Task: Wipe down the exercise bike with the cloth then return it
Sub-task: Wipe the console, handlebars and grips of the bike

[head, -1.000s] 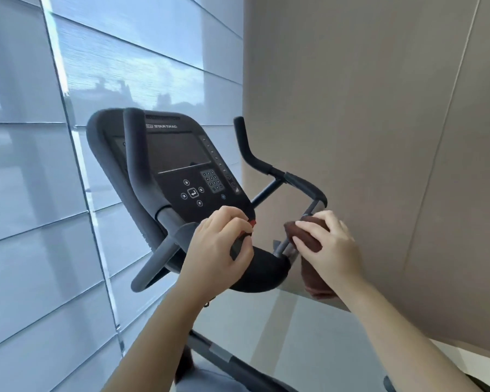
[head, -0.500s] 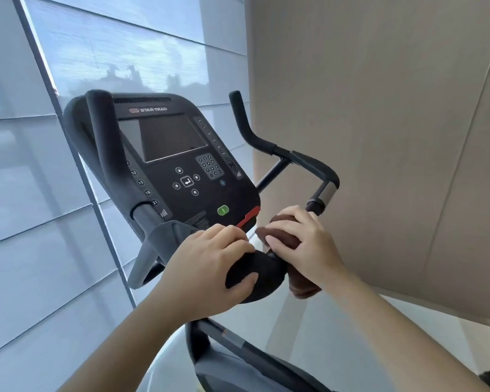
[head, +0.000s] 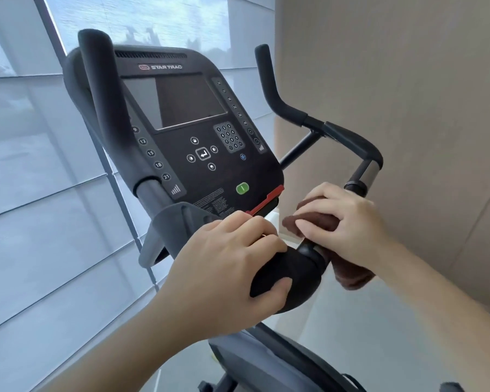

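Observation:
The black exercise bike console [head: 187,128] fills the middle of the view, with a dark screen, keypad and green button. Its right handlebar [head: 343,137] curves up and back. My left hand [head: 232,267] grips the black rounded pad [head: 292,275] below the console. My right hand [head: 343,222] presses a dark brown cloth [head: 348,271] around the lower end of the right handlebar bar, just right of that pad. Part of the cloth hangs below my right hand.
A window with pale blinds [head: 40,193] stands close behind and left of the bike. A beige wall panel [head: 408,66] is on the right. The grey bike frame [head: 266,360] runs below my arms.
My right hand with the cloth has slid down the handlebar bar toward the central pad. My left hand has stayed on the pad. The view has moved closer to the console.

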